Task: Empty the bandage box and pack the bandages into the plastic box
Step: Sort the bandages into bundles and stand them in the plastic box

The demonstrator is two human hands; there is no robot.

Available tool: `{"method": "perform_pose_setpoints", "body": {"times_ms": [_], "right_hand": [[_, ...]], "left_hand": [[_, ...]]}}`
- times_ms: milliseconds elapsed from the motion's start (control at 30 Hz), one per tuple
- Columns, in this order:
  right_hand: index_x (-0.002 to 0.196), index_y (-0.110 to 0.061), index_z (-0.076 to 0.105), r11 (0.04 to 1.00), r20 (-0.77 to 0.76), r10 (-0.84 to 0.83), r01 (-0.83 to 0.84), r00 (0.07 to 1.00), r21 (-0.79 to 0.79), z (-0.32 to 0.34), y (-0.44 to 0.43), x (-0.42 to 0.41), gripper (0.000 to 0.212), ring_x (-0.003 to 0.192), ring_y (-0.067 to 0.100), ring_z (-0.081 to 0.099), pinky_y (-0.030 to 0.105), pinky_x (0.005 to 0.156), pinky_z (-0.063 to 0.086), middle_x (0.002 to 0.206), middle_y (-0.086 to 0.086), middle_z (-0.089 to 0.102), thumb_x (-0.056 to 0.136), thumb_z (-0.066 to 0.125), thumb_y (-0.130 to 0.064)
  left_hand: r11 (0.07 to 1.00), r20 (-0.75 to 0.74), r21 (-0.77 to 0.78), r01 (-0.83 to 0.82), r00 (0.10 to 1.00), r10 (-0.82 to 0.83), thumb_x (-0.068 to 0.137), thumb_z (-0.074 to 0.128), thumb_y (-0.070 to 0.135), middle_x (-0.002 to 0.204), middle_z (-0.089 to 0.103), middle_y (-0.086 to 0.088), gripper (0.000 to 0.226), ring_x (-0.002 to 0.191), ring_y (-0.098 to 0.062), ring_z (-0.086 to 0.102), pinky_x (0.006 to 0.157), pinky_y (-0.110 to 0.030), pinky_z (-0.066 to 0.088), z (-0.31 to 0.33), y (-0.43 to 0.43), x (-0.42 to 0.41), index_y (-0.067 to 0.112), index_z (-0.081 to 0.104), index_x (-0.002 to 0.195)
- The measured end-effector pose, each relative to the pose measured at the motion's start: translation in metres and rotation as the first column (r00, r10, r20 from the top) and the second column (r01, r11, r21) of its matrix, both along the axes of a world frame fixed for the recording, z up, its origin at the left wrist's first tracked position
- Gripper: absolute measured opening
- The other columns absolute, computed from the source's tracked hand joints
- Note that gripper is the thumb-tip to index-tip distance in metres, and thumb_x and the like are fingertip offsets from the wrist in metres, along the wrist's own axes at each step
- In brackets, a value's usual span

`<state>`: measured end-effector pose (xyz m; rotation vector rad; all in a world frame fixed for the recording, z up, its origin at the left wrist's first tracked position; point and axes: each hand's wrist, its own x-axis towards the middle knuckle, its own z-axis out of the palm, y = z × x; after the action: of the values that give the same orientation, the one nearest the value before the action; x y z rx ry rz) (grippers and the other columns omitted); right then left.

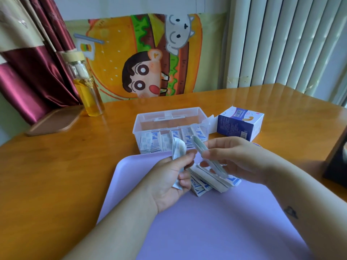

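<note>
- Labels: bandage box (238, 123), blue and white with a bandage picture on top. The print is too small to read. It lies just right of the plastic box (138, 126), with an end flap open toward it.
- Wrappers carry blue marks and fine print, none legible.
- Plastic box: clear, lid open at the back. A row of bandages (155, 142) stands on edge along its near wall.
- Left hand (169, 177), in front of the plastic box, palm turned inward. The fingers are curled and the thumb presses down, clamped on a few bent wrappers (178, 150).
- Right hand (234, 158), in front of the plastic box's right end. Thumb and fingers pinch a tilted stack (208, 158), seen edge-on.
- Loose pile (208, 182) lies under both hands on a purple mat (206, 222), which sits in front of the plastic box.
- Bottle (88, 87) of yellow liquid stands well left of the plastic box and behind it.
</note>
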<state>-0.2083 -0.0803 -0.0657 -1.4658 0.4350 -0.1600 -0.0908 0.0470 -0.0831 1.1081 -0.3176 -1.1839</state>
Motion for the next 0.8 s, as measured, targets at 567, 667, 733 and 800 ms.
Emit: {"method": "perform_pose_setpoints", "body": {"times_ms": [567,667,733,800], "right_hand": [[0.092,0.000,0.069,0.921,0.051,0.079,-0.093,0.996,0.377,0.008,0.012,0.024,0.021,0.068,0.023,0.066,0.028,0.065,0.058,0.083,0.017,0.067,0.078,0.056,-0.009],[0.100,0.000,0.065,0.900,0.089,0.044,-0.079,0.995,0.428,-0.001,0.015,0.027,0.028,0.071,0.018,0.068,0.029,0.066,0.059,0.090,0.013,0.069,0.078,0.056,-0.014],[0.108,-0.001,0.063,0.887,0.089,0.028,-0.066,0.996,0.456,-0.005,0.016,0.028,0.034,0.072,0.018,0.068,0.029,0.065,0.059,0.093,0.014,0.068,0.080,0.056,-0.020],[0.108,-0.002,0.062,0.883,0.085,0.013,-0.051,0.996,0.467,-0.007,0.016,0.028,0.035,0.072,0.019,0.068,0.030,0.065,0.059,0.093,0.015,0.068,0.080,0.055,-0.021]], "left_hand": [[0.976,0.134,-0.132,-0.176,0.972,0.193,0.086,0.061,0.004,0.060,0.052,0.005,0.015,0.045,-0.002,0.031,0.038,-0.011,0.026,0.005,0.002,0.012,0.013,0.063,0.099],[0.980,0.140,-0.123,-0.155,0.975,0.172,0.086,0.061,0.007,0.058,0.051,0.004,0.011,0.040,-0.001,0.033,0.038,-0.010,0.027,0.005,0.003,0.015,0.013,0.063,0.095],[0.981,0.117,-0.113,-0.156,0.979,0.169,0.085,0.062,0.008,0.063,0.048,0.002,0.014,0.040,-0.001,0.033,0.039,-0.010,0.028,0.004,0.004,0.019,0.013,0.063,0.098],[0.980,0.087,-0.106,-0.168,0.980,0.178,0.085,0.061,0.007,0.064,0.048,0.004,0.018,0.040,-0.001,0.032,0.039,-0.010,0.028,0.004,0.004,0.021,0.015,0.062,0.101]]}}
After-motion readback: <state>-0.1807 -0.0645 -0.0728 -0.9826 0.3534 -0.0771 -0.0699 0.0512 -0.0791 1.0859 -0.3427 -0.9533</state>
